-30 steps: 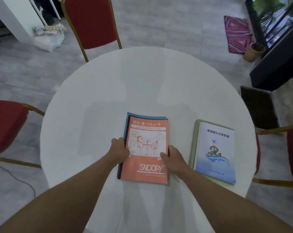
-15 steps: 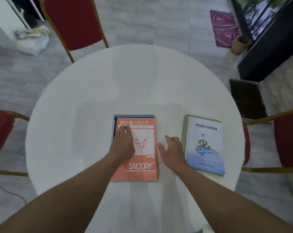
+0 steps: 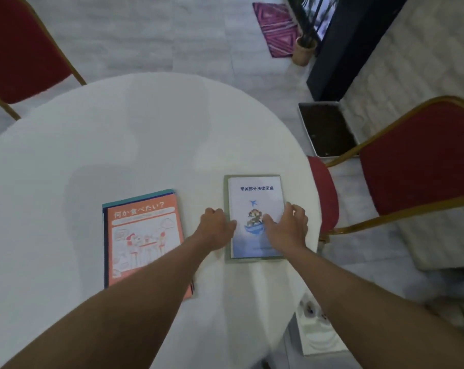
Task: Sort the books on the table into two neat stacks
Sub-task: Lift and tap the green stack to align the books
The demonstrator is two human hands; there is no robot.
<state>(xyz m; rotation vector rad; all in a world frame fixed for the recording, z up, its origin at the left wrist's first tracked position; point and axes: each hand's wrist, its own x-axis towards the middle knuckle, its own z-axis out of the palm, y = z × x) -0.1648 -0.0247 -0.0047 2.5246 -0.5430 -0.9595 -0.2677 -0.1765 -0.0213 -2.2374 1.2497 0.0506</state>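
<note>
Books sit in two piles on the round white tabletop, and I take them from my left across to my right. Furthest left is the orange stack, the Snoopy cover on top with teal and dark edges of the books beneath showing along its far and left sides; a moment ago both my hands were pressing and squaring this pile, and now neither touches it, only my left forearm passes over its near right corner. I judge that pile finished. Next comes my left hand, fingers curled loosely, its thumb and knuckles pushed against the left edge of the blue-and-white stack. That stack lies near the right rim of the tabletop, a white cover with a plane and whale picture on top of a greenish book whose border peeks out at the left and near edges. My right hand lies open and flat on that cover, fingers spread toward its right edge, pressing down rather than gripping. So the work has shifted from the left pile to the right one: I seem to be nudging the top book square with the one under it, which looks like the last tidying step. Beyond the rim stands a red chair
</note>
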